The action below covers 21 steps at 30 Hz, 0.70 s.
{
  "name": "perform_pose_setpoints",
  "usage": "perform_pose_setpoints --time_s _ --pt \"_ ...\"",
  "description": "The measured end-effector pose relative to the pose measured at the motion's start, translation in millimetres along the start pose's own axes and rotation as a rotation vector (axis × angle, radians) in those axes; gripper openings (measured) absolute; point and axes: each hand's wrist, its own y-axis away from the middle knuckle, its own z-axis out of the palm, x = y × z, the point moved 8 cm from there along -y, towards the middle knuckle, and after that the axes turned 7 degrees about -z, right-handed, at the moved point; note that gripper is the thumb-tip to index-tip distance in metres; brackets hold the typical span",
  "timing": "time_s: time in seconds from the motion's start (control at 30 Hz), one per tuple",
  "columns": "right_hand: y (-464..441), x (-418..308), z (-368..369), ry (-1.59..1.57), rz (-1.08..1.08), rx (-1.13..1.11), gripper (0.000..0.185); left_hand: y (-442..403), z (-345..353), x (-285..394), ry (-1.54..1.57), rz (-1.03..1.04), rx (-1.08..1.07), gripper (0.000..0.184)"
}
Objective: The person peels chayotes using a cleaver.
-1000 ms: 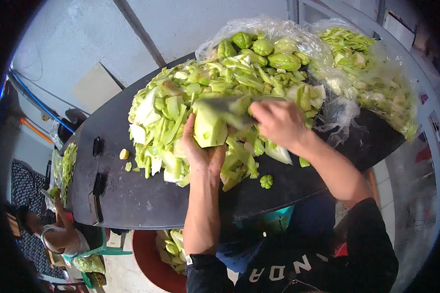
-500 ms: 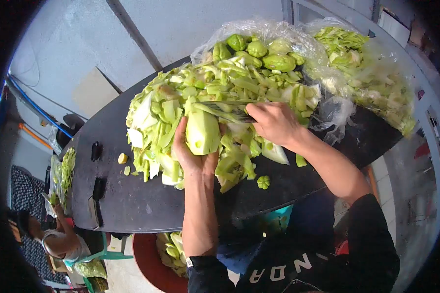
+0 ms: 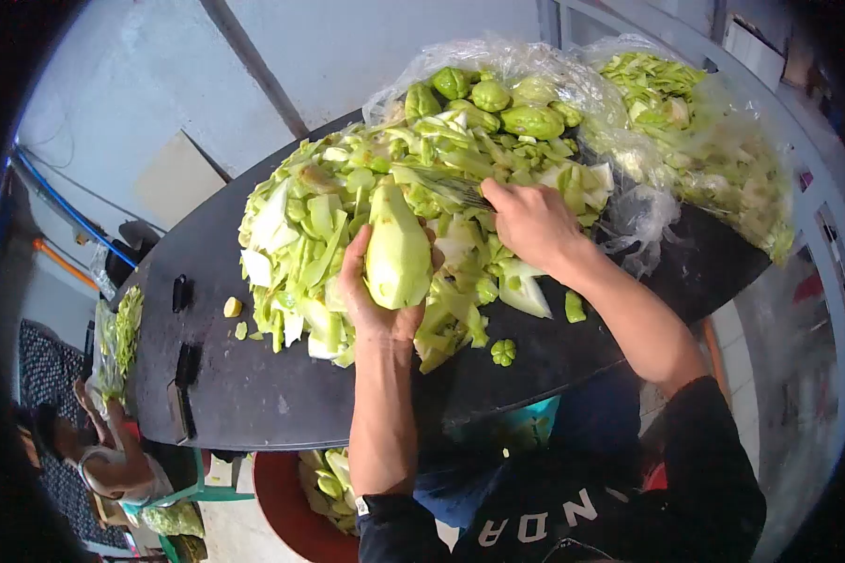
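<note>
My left hand is closed around a peeled, pale green chayote, its fingers wrapped behind it. In my right hand is a knife, its blade pointing left just above and right of the chayote's upper end. The blade and the chayote look slightly apart; the knife's handle is hidden in my fist. Behind both hands spreads a big heap of green peelings. Unpeeled chayotes lie at the back of the heap, by a clear plastic bag.
On the dark table lie a black-handled tool, a small black object and small cut bits. A red tub holding pale pieces stands below the edge. Another person sits at lower left.
The chayote has turned in my left hand, showing its long side more. My right hand and knife have shifted slightly up and right, away from it. The other person's arms have moved.
</note>
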Motion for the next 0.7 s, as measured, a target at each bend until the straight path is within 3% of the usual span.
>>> perform_pose_setpoints --time_s 0.1,0.2,0.23,0.3,0.37,0.43,0.57,0.63,0.67,0.7 --pt "5 -16 -16 -0.078 -0.013 0.075 0.024 -3 -15 3 0.120 0.044 0.118 0.042" --pt "13 -54 -36 -0.133 -0.339 0.299 0.021 -3 -23 6 0.093 0.105 0.208 0.045" --pt "17 -73 -50 -0.039 -0.446 0.348 0.010 -3 -24 6 0.077 0.127 0.233 0.048" --pt "26 -97 -57 0.037 -0.577 0.459 0.012 2 -10 0 0.005 0.023 0.064 0.055" --pt "31 -114 -58 0.092 -0.663 0.518 0.011 5 -8 1 -0.024 0.056 -0.011 0.052" --pt "34 -122 -57 0.025 -0.696 0.521 0.011 2 -17 2 -0.045 0.109 0.093 0.051" --pt "32 -120 -52 0.134 -0.671 0.503 0.008 -2 -15 -3 -0.004 0.085 0.049 0.047" --pt "19 -94 -45 0.026 -0.513 0.424 0.018 9 -9 -3 0.024 0.174 0.336 0.042" --pt "12 -74 -40 -0.027 -0.406 0.383 0.021 3 -9 -2 -0.007 0.128 0.164 0.039" --pt "8 -56 -35 -0.073 -0.302 0.345 0.025 -2 -8 -3 0.115 -0.005 -0.148 0.041"
